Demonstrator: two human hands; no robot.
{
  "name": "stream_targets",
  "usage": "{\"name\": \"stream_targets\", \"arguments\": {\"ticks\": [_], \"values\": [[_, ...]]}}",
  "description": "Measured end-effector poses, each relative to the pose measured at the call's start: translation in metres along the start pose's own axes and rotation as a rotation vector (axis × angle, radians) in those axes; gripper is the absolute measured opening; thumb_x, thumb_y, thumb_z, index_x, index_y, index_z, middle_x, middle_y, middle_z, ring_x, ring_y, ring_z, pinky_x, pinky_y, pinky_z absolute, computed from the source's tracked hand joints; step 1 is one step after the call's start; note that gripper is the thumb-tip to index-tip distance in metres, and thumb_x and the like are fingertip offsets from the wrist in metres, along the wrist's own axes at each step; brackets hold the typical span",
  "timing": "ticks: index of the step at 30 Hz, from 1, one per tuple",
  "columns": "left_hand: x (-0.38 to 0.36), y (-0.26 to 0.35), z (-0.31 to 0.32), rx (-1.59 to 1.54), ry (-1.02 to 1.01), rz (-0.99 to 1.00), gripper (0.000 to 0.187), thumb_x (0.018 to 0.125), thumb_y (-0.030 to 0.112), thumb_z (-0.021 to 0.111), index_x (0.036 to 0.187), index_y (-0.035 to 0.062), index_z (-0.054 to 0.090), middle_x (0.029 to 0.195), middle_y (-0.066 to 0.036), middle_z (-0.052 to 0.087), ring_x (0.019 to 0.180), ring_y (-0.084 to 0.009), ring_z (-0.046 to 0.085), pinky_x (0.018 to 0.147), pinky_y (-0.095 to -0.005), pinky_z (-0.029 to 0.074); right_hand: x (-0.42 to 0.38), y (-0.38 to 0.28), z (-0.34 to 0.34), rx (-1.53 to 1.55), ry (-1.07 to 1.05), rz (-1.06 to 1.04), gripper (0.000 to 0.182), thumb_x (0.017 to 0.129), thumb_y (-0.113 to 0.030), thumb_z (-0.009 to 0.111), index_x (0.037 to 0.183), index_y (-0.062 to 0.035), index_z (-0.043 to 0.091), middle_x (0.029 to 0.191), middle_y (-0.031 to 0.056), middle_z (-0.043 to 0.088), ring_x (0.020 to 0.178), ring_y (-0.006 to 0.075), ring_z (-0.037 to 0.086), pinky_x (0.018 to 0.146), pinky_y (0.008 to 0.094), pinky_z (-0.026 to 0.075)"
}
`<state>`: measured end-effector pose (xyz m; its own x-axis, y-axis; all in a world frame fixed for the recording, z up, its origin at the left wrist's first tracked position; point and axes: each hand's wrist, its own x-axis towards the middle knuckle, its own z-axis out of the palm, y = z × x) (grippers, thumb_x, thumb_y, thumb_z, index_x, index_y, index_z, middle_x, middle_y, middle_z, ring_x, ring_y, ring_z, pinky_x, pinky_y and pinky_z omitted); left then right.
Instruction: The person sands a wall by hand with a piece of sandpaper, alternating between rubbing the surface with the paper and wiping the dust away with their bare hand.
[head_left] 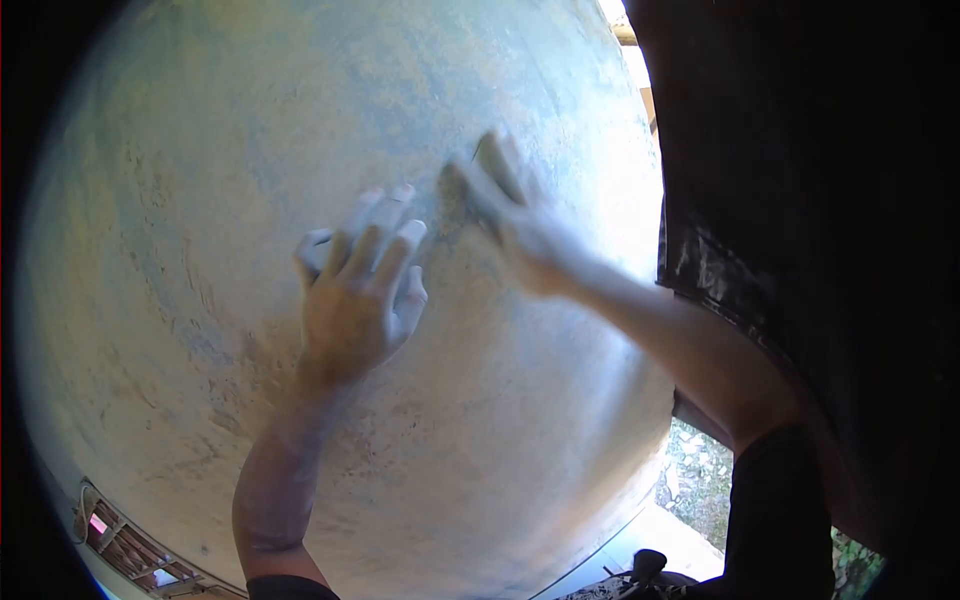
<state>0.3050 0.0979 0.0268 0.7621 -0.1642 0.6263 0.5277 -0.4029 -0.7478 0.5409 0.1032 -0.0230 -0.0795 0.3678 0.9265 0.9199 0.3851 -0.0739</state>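
A large rounded surface (480,400), pale and mottled with blue-green and brown patches, fills most of the head view. My left hand (360,285) is over its middle, dusted with pale powder, with fingers apart and slightly bent; no object shows in it. Up and to the right, my right hand (500,190) is against or just above the same surface, blurred by motion. Whether its fingers hold anything is too blurred to tell. The two hands are apart from each other.
Dark cloth (800,200) hangs along the right side. A brown slatted frame (135,545) shows at the lower left. At the bottom right are a small black object (648,565), a pale flat surface (680,535) and stony ground (697,470).
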Motion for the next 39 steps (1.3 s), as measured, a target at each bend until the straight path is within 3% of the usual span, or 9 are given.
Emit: {"name": "stream_targets", "arguments": {"ticks": [1, 5, 7, 9, 11, 20, 26, 30, 39], "values": [[-0.002, 0.000, -0.001, 0.052, 0.067, -0.075, 0.038, 0.086, 0.019, 0.071, 0.123, 0.0159, 0.067, 0.148, -0.002, 0.062, 0.139, -0.0202, 0.054, 0.107, -0.0449, 0.031, -0.017, -0.012, 0.013, -0.007, -0.047, -0.042, 0.068, 0.110, -0.041, 0.051, 0.169, -0.0396, 0.018, 0.175, 0.0256, -0.001, 0.162, 0.0453, 0.005, 0.129, 0.0650, 0.014], [-0.003, 0.006, 0.006, 0.141, 0.143, -0.160, 0.050, 0.083, 0.017, 0.072, 0.132, 0.0179, 0.062, 0.152, -0.001, 0.060, 0.141, -0.0191, 0.053, 0.108, -0.0473, 0.026, -0.036, -0.017, 0.027, 0.036, -0.052, -0.164, 0.062, 0.111, -0.032, 0.050, 0.168, -0.0373, 0.027, 0.175, 0.0257, 0.001, 0.162, 0.0457, 0.004, 0.131, 0.0623, 0.012], [0.001, 0.006, 0.011, 0.121, 0.147, -0.147, 0.050, 0.083, 0.017, 0.072, 0.132, 0.0183, 0.062, 0.152, -0.001, 0.060, 0.141, -0.0192, 0.053, 0.108, -0.0468, 0.026, -0.005, -0.010, 0.016, -0.016, 0.018, 0.121, 0.055, 0.115, -0.031, 0.039, 0.169, -0.0349, 0.026, 0.175, 0.0259, 0.001, 0.162, 0.0464, 0.002, 0.132, 0.0601, 0.009], [0.000, 0.010, 0.011, 0.104, 0.100, -0.141, 0.050, 0.082, 0.017, 0.073, 0.131, 0.0186, 0.063, 0.151, -0.001, 0.061, 0.141, -0.0193, 0.053, 0.108, -0.0464, 0.026, 0.015, 0.011, 0.020, 0.000, 0.172, 0.122, 0.054, 0.116, -0.034, 0.020, 0.169, -0.0286, 0.028, 0.175, 0.0274, 0.000, 0.161, 0.0478, 0.000, 0.132, 0.0599, 0.009], [-0.003, 0.011, 0.008, 0.108, 0.106, -0.114, 0.049, 0.081, 0.017, 0.073, 0.129, 0.0188, 0.064, 0.150, -0.001, 0.062, 0.140, -0.0195, 0.054, 0.107, -0.0459, 0.025, 0.073, 0.062, -0.009, 0.108, 0.274, 0.480, 0.058, 0.116, -0.041, 0.015, 0.172, -0.0249, 0.011, 0.174, 0.0281, -0.008, 0.162, 0.0453, -0.008, 0.132, 0.0561, 0.005], [-0.007, 0.012, 0.011, 0.074, 0.145, -0.122, 0.047, 0.080, 0.017, 0.073, 0.126, 0.0175, 0.065, 0.147, -0.001, 0.063, 0.139, -0.0198, 0.055, 0.105, -0.0460, 0.025, -0.059, -0.022, 0.041, -0.123, -0.104, -0.075, 0.064, 0.115, -0.038, 0.035, 0.172, -0.0269, 0.009, 0.176, 0.0234, -0.009, 0.162, 0.0446, -0.005, 0.131, 0.0609, 0.006], [-0.009, 0.013, 0.011, 0.021, 0.078, -0.156, 0.040, 0.083, 0.018, 0.073, 0.122, 0.0193, 0.066, 0.145, 0.000, 0.062, 0.138, -0.0167, 0.053, 0.102, -0.0484, 0.029, 0.004, 0.039, 0.006, 0.029, 0.061, 0.379, 0.061, 0.116, -0.040, 0.020, 0.172, -0.0188, 0.010, 0.175, 0.0270, -0.008, 0.162, 0.0450, -0.007, 0.132, 0.0558, 0.004], [-0.006, 0.018, 0.017, 0.038, 0.034, -0.166, 0.040, 0.083, 0.020, 0.073, 0.123, 0.0192, 0.066, 0.145, 0.000, 0.062, 0.139, -0.0170, 0.052, 0.103, -0.0480, 0.030, 0.051, 0.084, -0.011, 0.031, 0.216, 0.426, 0.062, 0.115, -0.044, 0.018, 0.172, -0.0224, 0.010, 0.174, 0.0288, -0.007, 0.163, 0.0416, -0.007, 0.133, 0.0506, 0.000], [-0.014, 0.019, 0.016, 0.061, 0.076, -0.160, 0.034, 0.084, 0.021, 0.074, 0.117, 0.0174, 0.069, 0.142, -0.001, 0.064, 0.137, -0.0179, 0.054, 0.101, -0.0466, 0.031, -0.087, -0.014, 0.071, -0.044, -0.082, -0.333, 0.060, 0.114, -0.042, 0.038, 0.170, -0.0385, 0.016, 0.179, 0.0122, 0.005, 0.164, 0.0338, 0.002, 0.132, 0.0562, 0.004]]}}
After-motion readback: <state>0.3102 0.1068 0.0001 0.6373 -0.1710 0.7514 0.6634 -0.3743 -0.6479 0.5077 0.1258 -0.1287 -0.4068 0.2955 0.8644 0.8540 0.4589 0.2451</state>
